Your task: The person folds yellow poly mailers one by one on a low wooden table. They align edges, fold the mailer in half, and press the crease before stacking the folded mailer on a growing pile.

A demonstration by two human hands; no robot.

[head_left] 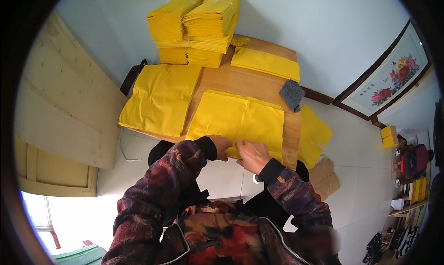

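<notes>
A flat yellow sheet (238,119), paper or thin cloth, lies in front of me, with another yellow edge showing slightly beyond its far side. Its near edge is between the curled fingers of my left hand (219,147). Just to the right, my right hand (253,156) is also closed at that near edge, its thumb side toward my left hand. Both hands are at the table's front edge, and my fingertips are partly hidden. Left of the sheet is a flat pile of yellow sheets (162,98).
Tall bundled yellow stacks (194,22) stand at the back of the wooden table (231,77). A folded yellow pile (266,63) and a grey cloth (292,96) lie at the right. More yellow sheets (313,133) and brown paper (323,179) are beyond the table's right side. A framed picture (386,75) leans there.
</notes>
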